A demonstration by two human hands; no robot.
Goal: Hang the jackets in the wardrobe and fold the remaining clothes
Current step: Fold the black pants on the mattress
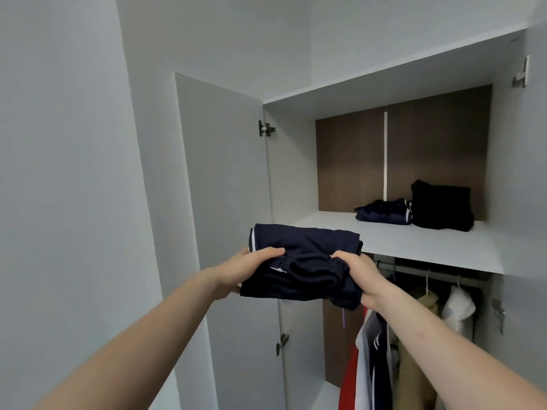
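While the wardrobe (296, 161) is standing open, its left door (225, 179) is swinging out toward the camera, hinges showing on the inner edge. The inside is splitting into two zones: a white shelf (414, 244) up top with a brown back panel, and a hanging section below it.

Under the shelf, a rail (438, 275) is carrying the hung jackets (408, 350): tan, white, red and dark ones, packed close together, lower ends running out of frame.

On the shelf, toward the right rear, a folded black stack (442, 207) is sitting against the back panel. Just beside it on the left, touching or nearly so, a folded navy garment (383, 213) with a white stripe is lying flat.

In front of the shelf edge, at about shelf height and left of those piles, a folded navy bundle (302, 261) with white trim is being held in the air, not touching the shelf. Both hands are gripping it: left hand (251, 269) is clamping the left side, thumb on top, fingers underneath; right hand (359, 279) is clutching the right side, fingers curling into the bunched waistband area. Both bare forearms are reaching up from the bottom of the frame.

Plain grey wall is filling the left side of the view.
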